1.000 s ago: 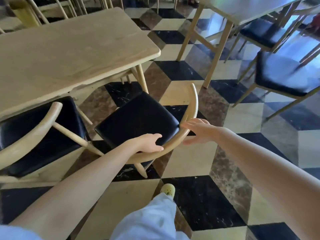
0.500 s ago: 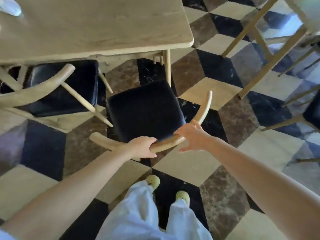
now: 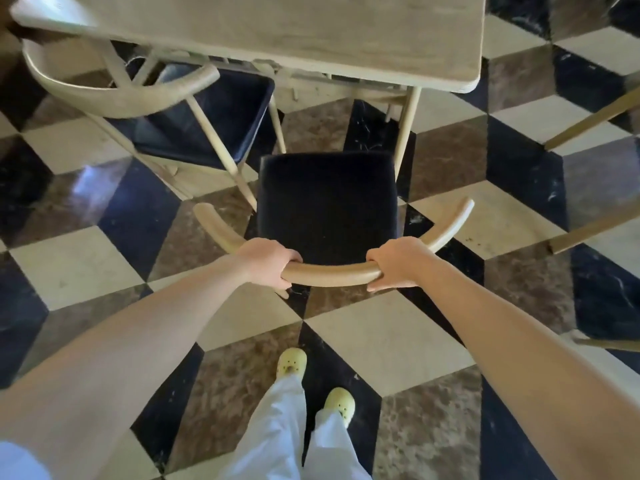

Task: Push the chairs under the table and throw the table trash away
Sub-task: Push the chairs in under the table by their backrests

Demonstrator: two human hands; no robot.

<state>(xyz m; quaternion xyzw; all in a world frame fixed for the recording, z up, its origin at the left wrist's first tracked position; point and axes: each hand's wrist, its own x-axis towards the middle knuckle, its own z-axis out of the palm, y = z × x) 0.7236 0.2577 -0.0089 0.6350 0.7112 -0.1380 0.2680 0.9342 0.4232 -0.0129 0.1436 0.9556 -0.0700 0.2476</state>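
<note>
A wooden chair with a black seat cushion stands in front of me, facing the light wooden table. Its curved backrest runs between my hands. My left hand grips the backrest left of centre and my right hand grips it right of centre. The seat's front edge lies just short of the table's near edge, beside the table leg. A second chair with a black seat stands to the left, partly under the table. No trash shows on the visible tabletop.
The floor is a checkered pattern of black, cream and brown tiles. Legs of another table cross the right edge. My feet in yellow shoes stand right behind the chair.
Both hands have closed fully around the backrest. I have stepped behind the chair and it has turned square to the table, its seat closer to the table edge.
</note>
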